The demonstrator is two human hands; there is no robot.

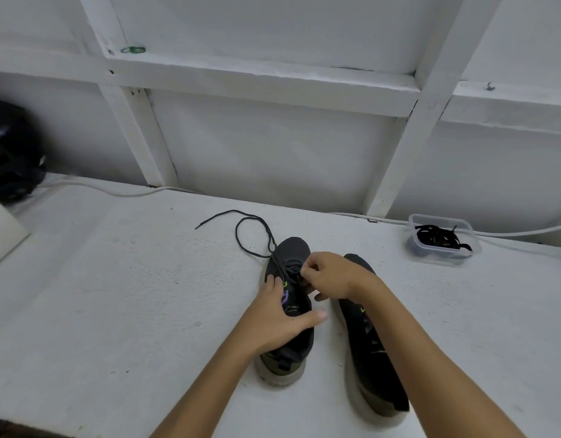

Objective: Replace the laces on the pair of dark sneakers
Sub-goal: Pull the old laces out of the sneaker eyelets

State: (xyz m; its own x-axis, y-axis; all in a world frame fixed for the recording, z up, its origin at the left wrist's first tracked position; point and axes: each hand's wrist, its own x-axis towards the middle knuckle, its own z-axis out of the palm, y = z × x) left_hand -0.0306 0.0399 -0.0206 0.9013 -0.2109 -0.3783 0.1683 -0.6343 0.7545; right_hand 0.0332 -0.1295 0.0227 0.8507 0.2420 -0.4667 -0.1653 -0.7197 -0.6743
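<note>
Two dark sneakers stand side by side on a white, slightly speckled worktop (115,295), toes pointing toward the wall. The left sneaker (290,311) sits under both hands. The left hand (280,317) grips it across the opening, thumb stretched over the inner side and fingers curled round the outer edge, a purple logo showing on the tongue between them. The right hand (329,275) hovers over the eyelets, its fingers bent and pinching the dark lace (250,235) near the toe end. From there the lace runs out onto the worktop, makes one open loop and trails off to the left with its tip lying free. The right sneaker (370,352) lies just beside the first, partly covered by the right forearm, its pale sole rim visible at the heel.

Farther right, near the wall, a clear plastic container (443,240) holds a tangle of black laces (440,237). A white cable (509,232) runs along the back edge of the worktop behind it, and another white cable (115,191) lies along the back edge at the left. The wall (273,147) is white panelling crossed by painted white battens; a green rubber band (133,49) rests on one ledge. At the far left sits a glossy black rounded object (11,153), what it is I cannot tell.
</note>
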